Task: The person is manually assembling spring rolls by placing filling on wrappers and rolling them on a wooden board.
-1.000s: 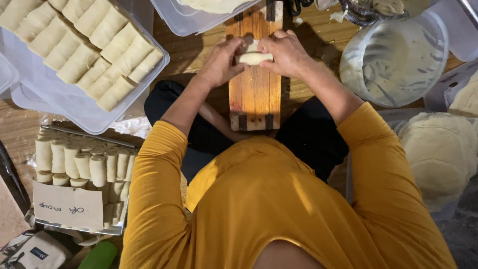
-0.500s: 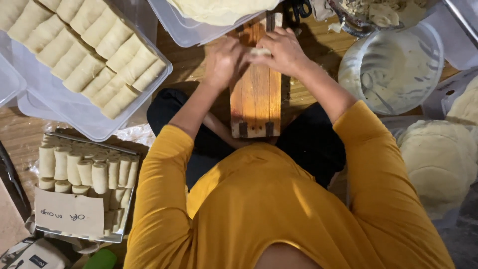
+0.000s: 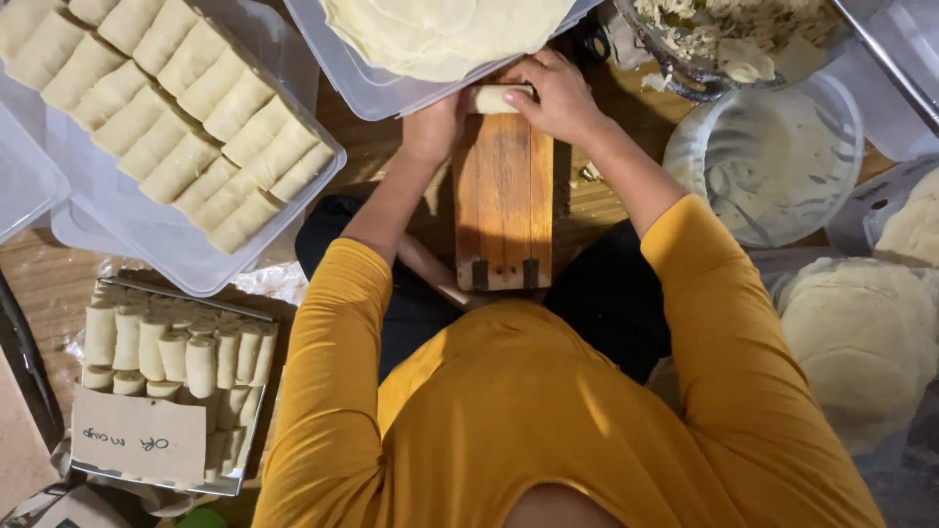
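Observation:
A pale rolled pastry wrapper (image 3: 497,98) lies across the far end of a narrow wooden board (image 3: 504,196) in front of me. My left hand (image 3: 433,127) presses on its left end. My right hand (image 3: 559,96) covers its right end, fingers curled over the top. Both arms wear yellow sleeves. The wrapper's underside and my fingertips are hidden.
A clear tray of finished rolls (image 3: 186,137) sits at the upper left. Past the board is a tray of flat wrappers (image 3: 430,39). A bowl of filling (image 3: 724,39) and a glass bowl of white paste (image 3: 773,166) stand on the right, above a wrapper stack (image 3: 861,342). A box of rolls (image 3: 166,352) lies at the lower left.
Both hands have pushed the roll along the board, away from me, to its far end. The view has shifted so the trays sit lower in frame.

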